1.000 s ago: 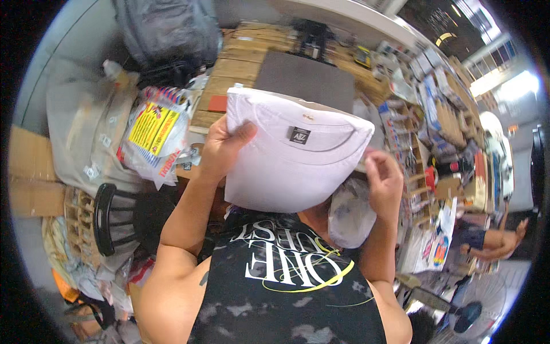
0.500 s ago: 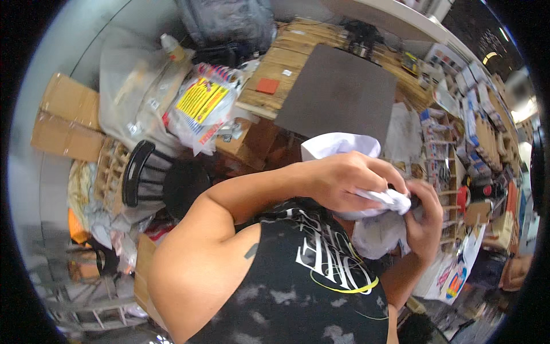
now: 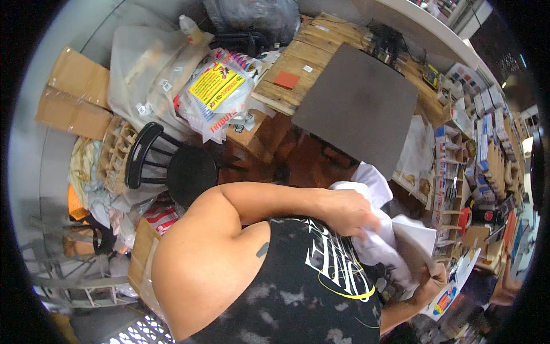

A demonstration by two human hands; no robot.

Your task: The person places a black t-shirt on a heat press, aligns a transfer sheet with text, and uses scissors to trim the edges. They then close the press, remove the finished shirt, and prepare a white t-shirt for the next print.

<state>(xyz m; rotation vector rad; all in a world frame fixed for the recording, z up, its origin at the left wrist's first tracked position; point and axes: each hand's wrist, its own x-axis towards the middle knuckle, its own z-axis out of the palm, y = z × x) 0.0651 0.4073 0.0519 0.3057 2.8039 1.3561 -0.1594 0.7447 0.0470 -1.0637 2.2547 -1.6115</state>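
A bunched white cloth [image 3: 378, 238] hangs between my two hands, close in front of my chest. My left hand [image 3: 354, 213] is closed on its near upper part, the fingertips slightly blurred and partly sunk in the folds. Lower and to the right, my right hand [image 3: 432, 281] pinches the edge of the same cloth. One flap of it stands up beyond my left hand, and another spreads flat toward the right. I cannot make out what kind of article the cloth is.
Ahead lies a dark grey board [image 3: 358, 103] on a wooden table [image 3: 298, 49], with a red square [image 3: 286, 79] beside it. At left are a black chair [image 3: 192, 172], a printed plastic bag [image 3: 220, 92] and a cardboard box [image 3: 77, 86]. Shelves of small boxes [image 3: 450, 172] line the right.
My hands have moved apart, the right one going down and to the right. The cloth, gathered between them before, is now spread out more. The view has shifted slightly.
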